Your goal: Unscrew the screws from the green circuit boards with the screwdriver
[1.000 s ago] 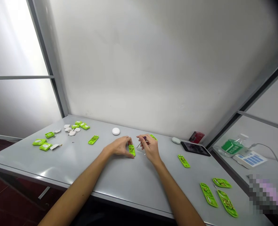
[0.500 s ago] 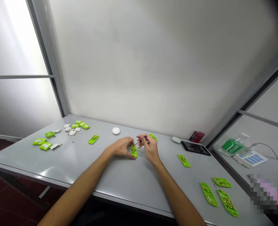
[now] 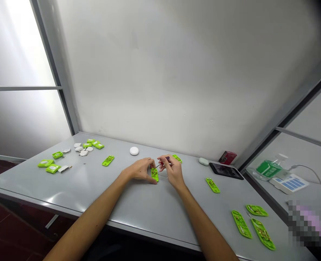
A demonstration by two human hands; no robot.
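Note:
My left hand [image 3: 142, 169] holds a bright green plastic shell [image 3: 155, 175] flat on the table, thumb at its near end and fingers at its far end. Small parts, too fine to make out, fill the shell. In my right hand [image 3: 171, 170] is a slim screwdriver [image 3: 168, 158] with a dark purple-red handle. Its thin shaft slants down to the left and meets the far end of the shell beside my left fingertips. Another green shell [image 3: 177, 158] lies just behind my right hand, partly covered by it.
Green cases [image 3: 53, 168] and white covers [image 3: 83, 153] are scattered at the left. A round white case [image 3: 134, 150] sits toward the back. Rightward lie more green shells [image 3: 241, 224], a pale oval case [image 3: 203, 161], a black tablet [image 3: 226, 171] and a red box [image 3: 227, 157].

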